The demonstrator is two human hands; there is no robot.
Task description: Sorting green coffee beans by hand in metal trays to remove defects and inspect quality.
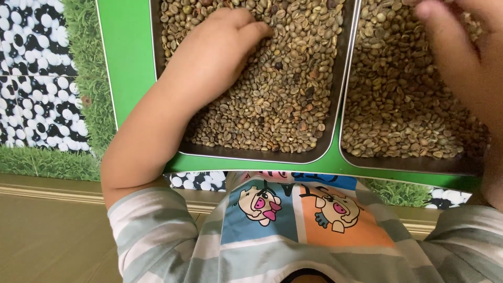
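1. The left hand (220, 44) lies palm-down in the left-hand shallow dark metal tray (251, 153), fingers curled loosely into the pale green-brown unroasted coffee beans (277, 99) at about 11 o'clock of the tray; it closes on nothing I can make out.
2. The right hand (458, 47) hovers over the right-hand dark metal tray (408, 163) at 1 o'clock of the view, blurred; fingertips point down toward its beans, and I cannot tell whether it pinches one.
3. Judged from this, the step in hand is picking through the beans: a few darker ones lie among the pale ones near the middle of the left tray.
4. The next move, as I judge it, calls for a fine fingertip pinch on a single bean without dragging neighbours over the low rim.
5. Edges: the two trays sit side by side, rims nearly touching, on a bright green surface (126, 57). Beans lie heaped close to the near rims at 6 o'clock, so a sweeping forearm could spill them.
6. Open room: a bare green strip at 9 o'clock, then a grass-and-pebble patterned mat (47, 84); the person's striped cartoon-print shirt (283, 236) crowds 6 o'clock.
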